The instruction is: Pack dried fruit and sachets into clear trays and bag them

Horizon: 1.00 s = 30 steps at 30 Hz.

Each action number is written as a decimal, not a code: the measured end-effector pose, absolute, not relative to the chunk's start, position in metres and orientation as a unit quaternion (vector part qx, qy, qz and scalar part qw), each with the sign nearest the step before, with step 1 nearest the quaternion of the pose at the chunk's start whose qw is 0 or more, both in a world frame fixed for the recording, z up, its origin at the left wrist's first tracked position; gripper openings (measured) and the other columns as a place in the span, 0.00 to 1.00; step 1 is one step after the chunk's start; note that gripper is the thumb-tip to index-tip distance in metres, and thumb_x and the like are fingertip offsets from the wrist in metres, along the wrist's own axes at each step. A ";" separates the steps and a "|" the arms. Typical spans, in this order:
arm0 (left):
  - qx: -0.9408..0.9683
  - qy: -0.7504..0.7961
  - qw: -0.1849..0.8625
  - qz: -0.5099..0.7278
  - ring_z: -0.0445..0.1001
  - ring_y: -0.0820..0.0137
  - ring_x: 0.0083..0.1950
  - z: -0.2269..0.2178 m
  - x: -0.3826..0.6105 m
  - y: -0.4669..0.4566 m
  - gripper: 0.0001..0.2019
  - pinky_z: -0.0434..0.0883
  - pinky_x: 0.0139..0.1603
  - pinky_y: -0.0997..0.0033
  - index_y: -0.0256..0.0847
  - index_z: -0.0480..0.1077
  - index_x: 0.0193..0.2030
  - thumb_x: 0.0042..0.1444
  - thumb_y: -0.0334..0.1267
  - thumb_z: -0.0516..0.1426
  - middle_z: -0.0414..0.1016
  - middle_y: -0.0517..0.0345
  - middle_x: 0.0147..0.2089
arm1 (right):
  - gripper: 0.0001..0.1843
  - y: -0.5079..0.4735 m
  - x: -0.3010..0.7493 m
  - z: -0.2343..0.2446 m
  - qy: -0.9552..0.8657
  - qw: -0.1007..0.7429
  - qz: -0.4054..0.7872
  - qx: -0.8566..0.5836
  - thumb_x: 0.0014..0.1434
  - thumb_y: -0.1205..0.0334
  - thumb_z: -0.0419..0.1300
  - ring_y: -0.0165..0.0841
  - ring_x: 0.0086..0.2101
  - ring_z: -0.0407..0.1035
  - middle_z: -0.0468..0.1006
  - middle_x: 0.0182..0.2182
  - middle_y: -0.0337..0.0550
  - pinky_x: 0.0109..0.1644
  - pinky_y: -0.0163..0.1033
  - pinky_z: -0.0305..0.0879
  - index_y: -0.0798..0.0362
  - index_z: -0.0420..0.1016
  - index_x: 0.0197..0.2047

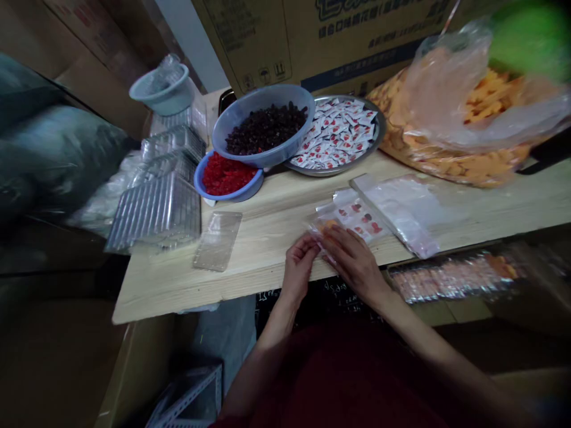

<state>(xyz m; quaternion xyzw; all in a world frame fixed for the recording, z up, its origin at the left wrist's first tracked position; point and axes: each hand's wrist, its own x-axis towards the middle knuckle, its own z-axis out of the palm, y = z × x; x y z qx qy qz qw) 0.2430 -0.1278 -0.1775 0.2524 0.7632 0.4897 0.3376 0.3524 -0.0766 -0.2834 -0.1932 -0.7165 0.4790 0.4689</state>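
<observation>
Both my hands meet at the near edge of a pale wooden table. My left hand pinches the near end of a small clear plastic bag that holds red-and-white sachets and something orange. My right hand lies over the same end of the bag, fingers curled onto it. A stack of clear empty bags lies just beyond, to the right.
At the back stand a blue bowl of dark dried fruit, a smaller blue bowl of red pieces, a metal tray of sachets and a big bag of orange crackers. Clear plastic trays pile at the left. Cardboard boxes stand behind.
</observation>
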 end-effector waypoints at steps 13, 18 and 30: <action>0.302 0.796 0.255 0.458 0.73 0.66 0.53 -0.169 0.219 -0.099 0.18 0.68 0.55 0.67 0.43 0.76 0.50 0.53 0.42 0.68 0.76 0.50 0.55 | 0.09 0.085 0.391 -0.235 -0.351 0.662 0.616 -0.244 0.68 0.60 0.61 0.31 0.39 0.78 0.84 0.39 0.47 0.49 0.40 0.74 0.56 0.81 0.40; 0.418 0.761 0.279 0.410 0.62 0.56 0.69 -0.151 0.233 -0.076 0.35 0.64 0.64 0.60 0.51 0.70 0.62 0.47 0.36 0.72 0.66 0.53 0.68 | 0.11 0.063 0.402 -0.222 -0.342 0.609 0.693 -0.178 0.69 0.59 0.59 0.33 0.43 0.79 0.83 0.41 0.46 0.55 0.45 0.75 0.54 0.82 0.42; 0.518 0.648 0.495 0.259 0.74 0.62 0.56 -0.206 0.316 -0.058 0.16 0.68 0.62 0.58 0.44 0.76 0.52 0.57 0.38 0.65 0.78 0.52 0.53 | 0.09 -0.011 0.575 -0.255 -0.519 0.476 0.561 -0.434 0.66 0.57 0.63 0.34 0.43 0.79 0.84 0.44 0.42 0.48 0.40 0.75 0.47 0.85 0.46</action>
